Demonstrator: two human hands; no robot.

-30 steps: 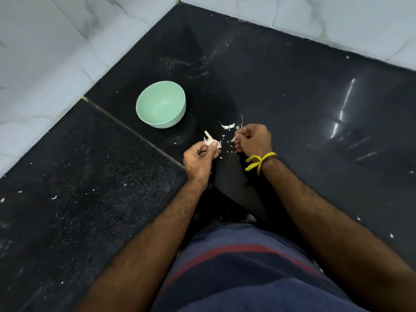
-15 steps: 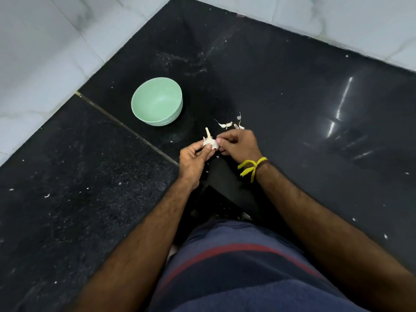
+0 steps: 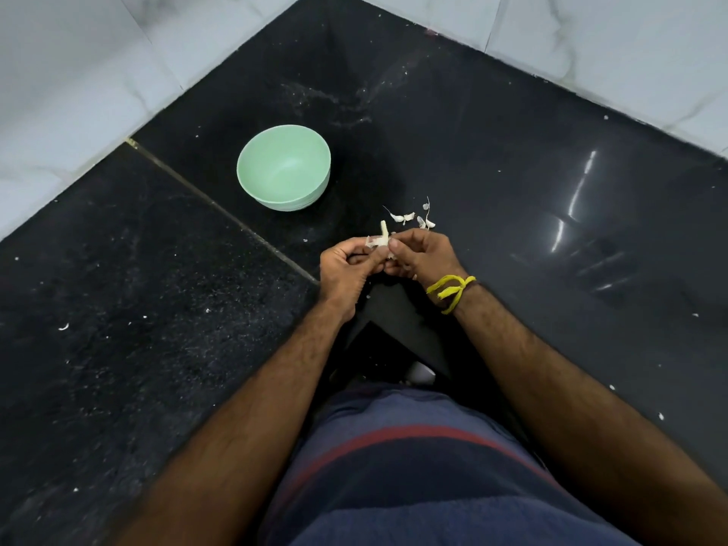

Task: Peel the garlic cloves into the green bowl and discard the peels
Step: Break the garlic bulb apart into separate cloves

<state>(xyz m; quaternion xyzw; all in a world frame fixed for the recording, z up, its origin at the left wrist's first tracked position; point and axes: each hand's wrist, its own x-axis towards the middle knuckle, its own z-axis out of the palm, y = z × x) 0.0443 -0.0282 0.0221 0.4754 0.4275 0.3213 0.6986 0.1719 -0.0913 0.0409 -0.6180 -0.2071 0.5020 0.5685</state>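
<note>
Between left hand and right hand, both pinching it, sits a pale, papery garlic piece.

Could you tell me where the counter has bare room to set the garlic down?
Bare black counter lies right of the green bowl. It is crowded at the peels just beyond both hands.

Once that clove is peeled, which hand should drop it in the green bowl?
Left, probably. The left hand grips the garlic and is on the same side as the green bowl, which sits up and to the left. The right hand pinches at the skin and would have to cross over.
</note>
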